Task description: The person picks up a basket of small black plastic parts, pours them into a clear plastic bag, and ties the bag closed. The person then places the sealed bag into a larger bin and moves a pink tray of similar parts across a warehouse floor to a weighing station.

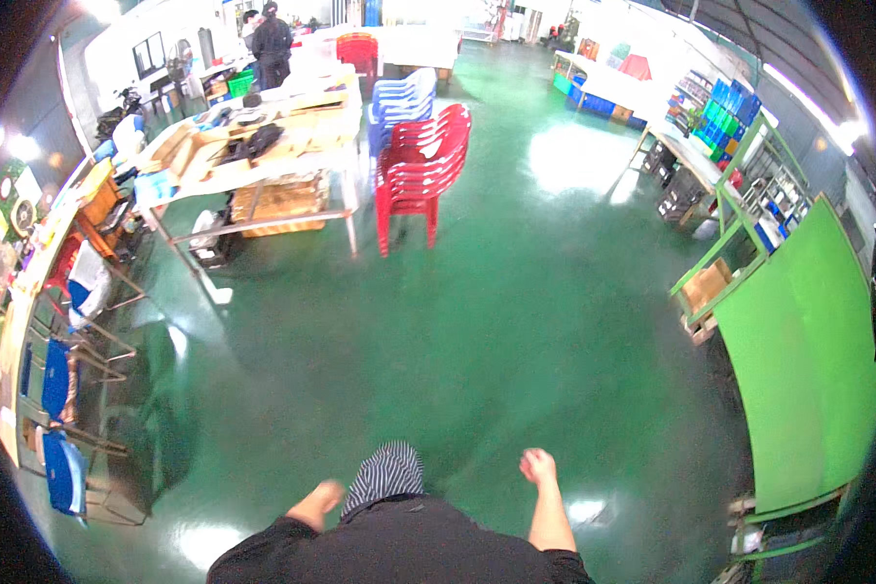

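Note:
My left hand (pixel 329 494) hangs low in front of my black shirt (pixel 409 545), beside a dark-and-white striped cloth (pixel 387 469). Motion smears its fingers, so their pose does not show. Out to the right, my right hand (pixel 535 465) is held over the green floor (pixel 477 360) with its fingers curled in. Nothing shows in it. Neither hand is near any furniture.
Red stacked chairs (pixel 423 165) stand ahead, beside a cluttered worktable (pixel 307 161). A long bench (pixel 12 360) with blue chairs (pixel 60 380) lines the left. On the right is a large green panel (pixel 798 360). A person in dark clothes (pixel 272 47) stands far back.

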Tool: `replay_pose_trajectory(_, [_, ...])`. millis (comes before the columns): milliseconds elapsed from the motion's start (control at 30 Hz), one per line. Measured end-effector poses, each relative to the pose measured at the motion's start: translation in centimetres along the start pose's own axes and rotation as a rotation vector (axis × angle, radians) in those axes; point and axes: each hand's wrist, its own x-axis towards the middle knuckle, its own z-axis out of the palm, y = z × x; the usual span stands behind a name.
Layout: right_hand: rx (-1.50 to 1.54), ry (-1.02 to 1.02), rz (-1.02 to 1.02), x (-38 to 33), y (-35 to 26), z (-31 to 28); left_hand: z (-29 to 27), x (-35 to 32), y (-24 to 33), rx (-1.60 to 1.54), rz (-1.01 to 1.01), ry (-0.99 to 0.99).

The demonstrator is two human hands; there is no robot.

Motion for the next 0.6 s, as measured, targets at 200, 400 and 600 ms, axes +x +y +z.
replay_pose_trajectory(200, [-0.176, -0.125, -0.333, 10.4, -18.0, 10.6, 4.2, -18.4, -6.9, 0.129, -0.732, -0.120])
replay_pose_trajectory(400, [-0.200, -0.017, 0.278, 12.3, -10.9, 2.2, -24.6, 14.8, -8.5, -0.425, -1.038, 0.227])
replay_pose_trajectory(600, [0.297, 0.349, 0.325, 7.5, 4.7, -13.2, -52.6, 40.2, 5.7, -0.803, 0.069, 0.768])
